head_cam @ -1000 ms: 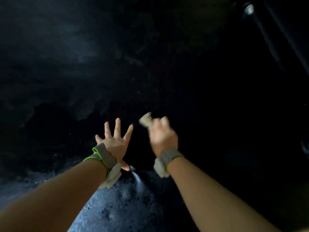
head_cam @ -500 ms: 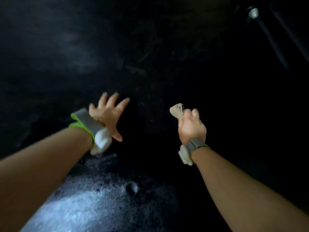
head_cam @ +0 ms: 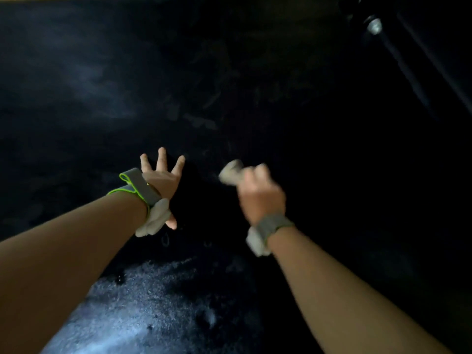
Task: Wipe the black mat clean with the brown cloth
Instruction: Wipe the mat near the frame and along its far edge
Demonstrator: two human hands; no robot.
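Two hands (head_cam: 163, 182), two wristbands (head_cam: 143, 187), one cloth (head_cam: 229, 171), seemingly one mat (head_cam: 229, 72).

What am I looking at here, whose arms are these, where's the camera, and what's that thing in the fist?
There is no machine here. These are a person's two bare arms, seen from a camera worn on their head that looks forward and down, so the arms reach in from the bottom of the picture.

The dark surface under them is a black mat, dimly lit, with pale smudges and a grainy shiny patch near the bottom.

The left hand is spread, fingers straight, over the mat; whether it touches is hard to tell. The right hand is curled round a bunched cloth, which sticks out of the fist and looks blurred.

Each wrist wears a grey band; the left one has a bright green edge. A metal fitting sits at top right.
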